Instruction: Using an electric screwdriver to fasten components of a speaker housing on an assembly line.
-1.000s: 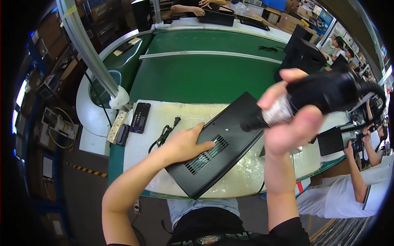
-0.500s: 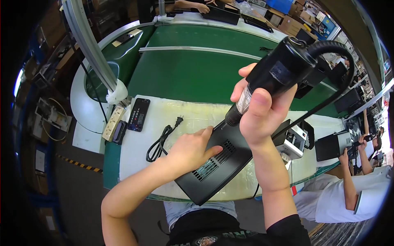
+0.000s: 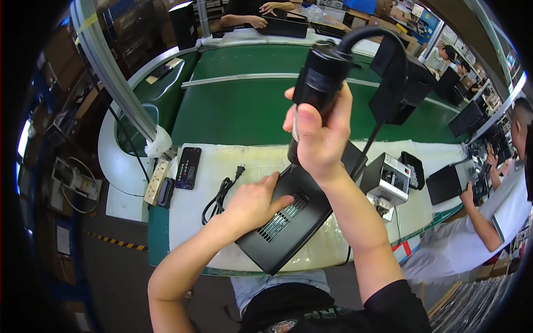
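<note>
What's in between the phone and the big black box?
In the head view, a black cord lies between the phone and the black box; then comes the left hand, resting on the box.

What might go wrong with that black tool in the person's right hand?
The black tool in the right hand points down close to the left hand; if it slipped, it might catch that hand or scratch the black case.

Its cable appears to cross the case's far end, so it could drag or snag there.

The vents face up, so something small might drop through them.
</note>
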`<state>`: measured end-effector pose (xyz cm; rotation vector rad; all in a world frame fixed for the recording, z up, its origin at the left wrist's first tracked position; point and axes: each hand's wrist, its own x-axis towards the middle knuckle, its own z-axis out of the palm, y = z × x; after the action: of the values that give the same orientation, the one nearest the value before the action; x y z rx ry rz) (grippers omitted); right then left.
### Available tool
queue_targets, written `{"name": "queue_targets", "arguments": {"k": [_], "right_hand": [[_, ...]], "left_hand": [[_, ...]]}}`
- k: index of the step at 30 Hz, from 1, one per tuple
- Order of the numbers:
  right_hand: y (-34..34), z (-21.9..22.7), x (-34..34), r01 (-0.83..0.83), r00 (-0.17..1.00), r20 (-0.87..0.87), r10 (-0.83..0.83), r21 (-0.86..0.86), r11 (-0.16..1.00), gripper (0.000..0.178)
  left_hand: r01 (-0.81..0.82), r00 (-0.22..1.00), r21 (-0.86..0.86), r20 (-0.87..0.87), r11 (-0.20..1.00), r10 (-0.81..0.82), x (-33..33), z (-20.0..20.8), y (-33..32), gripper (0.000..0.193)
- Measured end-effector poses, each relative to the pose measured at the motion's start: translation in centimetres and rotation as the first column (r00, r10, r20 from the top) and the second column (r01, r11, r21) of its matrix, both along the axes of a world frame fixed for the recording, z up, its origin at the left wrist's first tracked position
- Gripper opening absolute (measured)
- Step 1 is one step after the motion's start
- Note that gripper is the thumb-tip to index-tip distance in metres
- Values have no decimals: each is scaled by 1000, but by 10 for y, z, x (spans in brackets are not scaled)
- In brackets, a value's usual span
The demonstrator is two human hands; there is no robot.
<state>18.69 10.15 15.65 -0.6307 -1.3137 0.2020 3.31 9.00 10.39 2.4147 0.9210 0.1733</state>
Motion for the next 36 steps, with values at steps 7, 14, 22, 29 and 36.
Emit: {"name": "queue_targets", "arguments": {"k": [7,14,22,29,36], "right_hand": [[-73,38,48,321,947,-55,-316,195,927,52],[-171,-38,131,831,555,-19,-831,23,555,44],[-186,-105,164,850,526,-5,-850,-3,526,50],[-199,-39,94,628,762,-59,-644,-171,759,56],[-123,47,-37,282,936,-226,-269,23,959,74]], "left_hand": [[-194,888,544,450,816,-89,-19,-5,-35,37],[-514,298,-407,741,755,602,-63,-82,-92,40],[-205,81,-661,723,722,686,-42,-95,-82,50],[-313,118,-536,797,784,593,-39,-103,-81,47],[-314,86,-575,775,755,626,-44,-94,-81,44]]}}
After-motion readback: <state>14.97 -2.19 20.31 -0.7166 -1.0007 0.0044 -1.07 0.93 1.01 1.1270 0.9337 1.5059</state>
